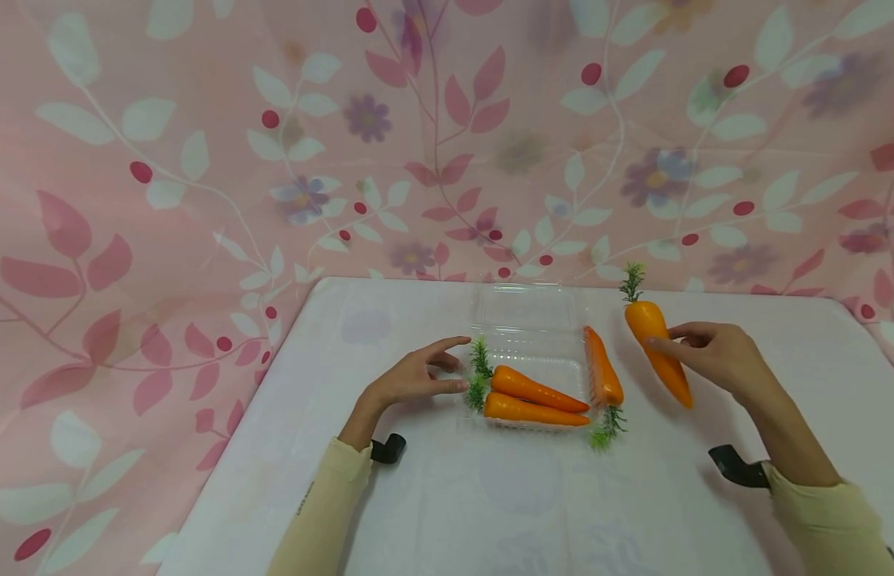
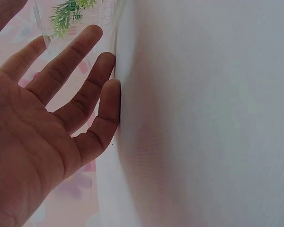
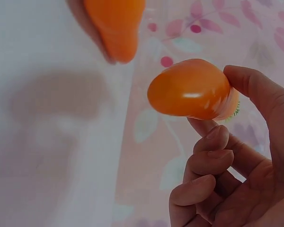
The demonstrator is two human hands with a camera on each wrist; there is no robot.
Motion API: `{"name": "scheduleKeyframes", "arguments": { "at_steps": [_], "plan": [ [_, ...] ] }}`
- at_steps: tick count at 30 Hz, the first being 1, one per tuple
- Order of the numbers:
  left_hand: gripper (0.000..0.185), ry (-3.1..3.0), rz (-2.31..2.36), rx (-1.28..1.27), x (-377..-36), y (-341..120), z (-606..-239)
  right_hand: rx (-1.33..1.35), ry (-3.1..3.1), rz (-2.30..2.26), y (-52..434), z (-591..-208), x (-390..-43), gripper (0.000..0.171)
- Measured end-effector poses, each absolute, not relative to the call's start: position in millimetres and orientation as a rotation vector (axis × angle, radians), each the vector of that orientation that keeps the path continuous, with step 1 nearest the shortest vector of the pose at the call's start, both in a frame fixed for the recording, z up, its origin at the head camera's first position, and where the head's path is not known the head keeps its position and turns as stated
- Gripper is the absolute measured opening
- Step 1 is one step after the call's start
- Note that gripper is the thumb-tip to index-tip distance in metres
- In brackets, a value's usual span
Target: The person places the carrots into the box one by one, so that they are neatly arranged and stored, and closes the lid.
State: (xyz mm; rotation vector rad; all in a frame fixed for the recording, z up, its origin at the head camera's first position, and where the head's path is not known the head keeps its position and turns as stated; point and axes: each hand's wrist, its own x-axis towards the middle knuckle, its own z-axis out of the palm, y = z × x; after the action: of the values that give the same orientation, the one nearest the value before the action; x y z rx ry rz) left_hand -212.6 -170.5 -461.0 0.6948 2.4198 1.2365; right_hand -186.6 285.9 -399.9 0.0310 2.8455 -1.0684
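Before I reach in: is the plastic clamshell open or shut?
Open: the plastic clamshell has its lid folded back, leaving the two orange carrots inside uncovered.

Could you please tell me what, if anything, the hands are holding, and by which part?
The right hand pinches a carrot near the middle of its orange body. The left hand, beside the clear container, appears to hold nothing.

Glossy carrot [image 3: 189,90], clear plastic container [image 1: 536,350]
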Motion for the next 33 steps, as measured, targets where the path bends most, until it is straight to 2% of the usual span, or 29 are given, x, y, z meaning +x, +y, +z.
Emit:
{"name": "scheduleKeyframes", "arguments": {
  "at_steps": [33],
  "plan": [
    [0.080,2.425,1.236,0.699,-214,-170,-461,-0.196,2.842,-1.112,229,-379,-192,0.061]
  ]
}}
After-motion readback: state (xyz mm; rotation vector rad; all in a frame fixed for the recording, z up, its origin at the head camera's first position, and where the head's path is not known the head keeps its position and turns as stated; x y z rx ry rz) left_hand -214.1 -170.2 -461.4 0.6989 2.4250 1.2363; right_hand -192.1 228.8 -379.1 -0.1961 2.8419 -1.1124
